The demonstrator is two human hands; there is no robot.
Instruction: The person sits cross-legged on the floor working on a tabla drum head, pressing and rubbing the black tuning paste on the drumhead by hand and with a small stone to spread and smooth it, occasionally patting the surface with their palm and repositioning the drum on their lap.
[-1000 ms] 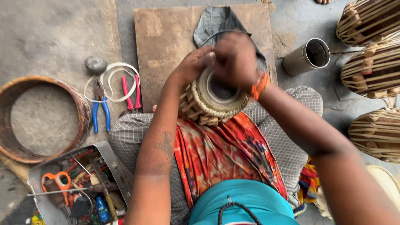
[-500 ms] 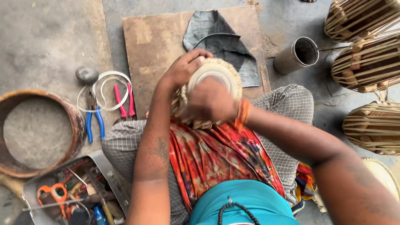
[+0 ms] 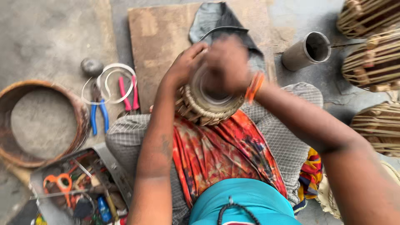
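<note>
Now blurred, right hand raised over small drum head, grip unclear, no longer lower down; left hand still clasping rim.

The person is reaching both bare forearms forward and inward so the hands are meeting in front of the body. The left hand is curling its fingers in a cupping grip, thumb side up. The right hand is hovering just beside it, motion-blurred, wrist bent downward, fingers closing loosely.
</note>
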